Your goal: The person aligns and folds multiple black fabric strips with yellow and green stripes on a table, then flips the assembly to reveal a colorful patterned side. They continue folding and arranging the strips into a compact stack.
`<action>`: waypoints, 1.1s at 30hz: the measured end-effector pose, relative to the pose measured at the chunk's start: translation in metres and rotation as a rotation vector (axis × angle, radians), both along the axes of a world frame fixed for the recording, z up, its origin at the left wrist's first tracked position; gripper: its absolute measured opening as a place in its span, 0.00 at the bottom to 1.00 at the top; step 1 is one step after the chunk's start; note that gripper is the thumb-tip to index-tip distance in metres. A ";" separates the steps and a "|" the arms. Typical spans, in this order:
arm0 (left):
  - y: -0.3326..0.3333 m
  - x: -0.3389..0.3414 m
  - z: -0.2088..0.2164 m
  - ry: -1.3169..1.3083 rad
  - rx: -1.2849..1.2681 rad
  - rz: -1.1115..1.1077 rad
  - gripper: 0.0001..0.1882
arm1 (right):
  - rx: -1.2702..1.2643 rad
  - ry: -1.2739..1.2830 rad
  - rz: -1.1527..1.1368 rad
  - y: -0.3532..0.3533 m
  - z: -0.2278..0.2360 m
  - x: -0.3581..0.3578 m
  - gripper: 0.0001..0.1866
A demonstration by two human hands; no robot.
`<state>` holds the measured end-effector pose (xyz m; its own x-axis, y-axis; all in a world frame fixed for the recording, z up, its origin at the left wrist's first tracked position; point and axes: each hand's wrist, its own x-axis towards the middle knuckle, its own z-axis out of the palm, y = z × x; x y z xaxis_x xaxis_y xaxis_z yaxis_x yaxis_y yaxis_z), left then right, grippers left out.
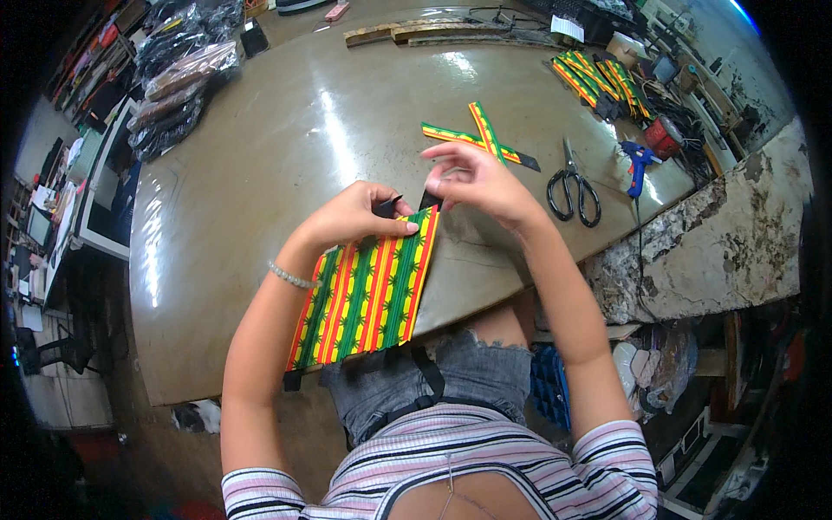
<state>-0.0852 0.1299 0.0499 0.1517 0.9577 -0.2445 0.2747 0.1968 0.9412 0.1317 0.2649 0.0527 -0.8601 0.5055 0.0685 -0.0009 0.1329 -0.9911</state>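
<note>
A flat panel [360,295] striped in green, yellow and red, with dark leaf shapes, hangs over the table's front edge. My left hand [360,212] is closed on its top edge, thumb on the striped face. A bit of black material shows between these fingers. At the panel's upper right corner my right hand [472,178] pinches a small black tab [428,200], its other fingers curled loosely above. Just beyond that hand, two striped strips [459,133] lie crossed, one with a black end. Black-handled scissors [572,192] rest to the right.
A blue glue gun [639,165] with a cord lies near the table's [234,225] right edge. Behind it are a red tin [663,137] and a pile of striped strips [598,80]. Wooden lengths [373,35] lie at the back; plastic-wrapped bundles [186,78] sit far left.
</note>
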 end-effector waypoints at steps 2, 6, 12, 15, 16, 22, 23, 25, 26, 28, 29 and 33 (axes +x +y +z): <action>-0.001 0.002 0.004 0.009 0.016 0.013 0.15 | -0.456 0.031 -0.104 -0.007 -0.010 0.004 0.17; -0.001 0.003 0.009 0.044 0.016 0.005 0.13 | -0.505 0.005 0.017 -0.029 -0.034 0.004 0.15; 0.000 0.009 0.008 0.118 0.032 0.014 0.15 | -0.409 -0.027 -0.081 -0.041 -0.046 0.007 0.12; 0.002 0.013 0.006 0.192 0.033 0.037 0.16 | -0.274 -0.006 -0.146 -0.046 -0.053 0.002 0.12; 0.003 0.013 0.006 0.179 0.040 0.036 0.15 | -0.160 -0.004 -0.190 -0.047 -0.057 -0.001 0.13; 0.008 0.010 0.000 0.133 0.021 0.136 0.13 | -0.025 -0.040 -0.383 -0.053 -0.067 -0.015 0.11; 0.009 0.009 -0.002 0.111 0.004 0.157 0.12 | 0.127 0.051 -0.405 -0.056 -0.063 -0.014 0.11; 0.012 0.007 -0.007 0.105 0.052 0.162 0.12 | 0.413 0.188 -0.483 -0.062 -0.051 -0.013 0.10; 0.013 0.006 -0.010 0.084 0.080 0.151 0.12 | 0.389 0.194 -0.466 -0.066 -0.044 -0.011 0.09; 0.016 0.005 -0.015 0.057 0.079 0.158 0.12 | 0.563 0.281 -0.423 -0.076 -0.032 -0.007 0.07; 0.017 0.006 -0.018 0.036 0.083 0.163 0.12 | 0.647 0.330 -0.378 -0.080 -0.029 -0.004 0.08; 0.014 0.009 -0.024 -0.063 0.090 0.168 0.08 | 0.686 0.311 -0.157 -0.080 -0.034 0.004 0.12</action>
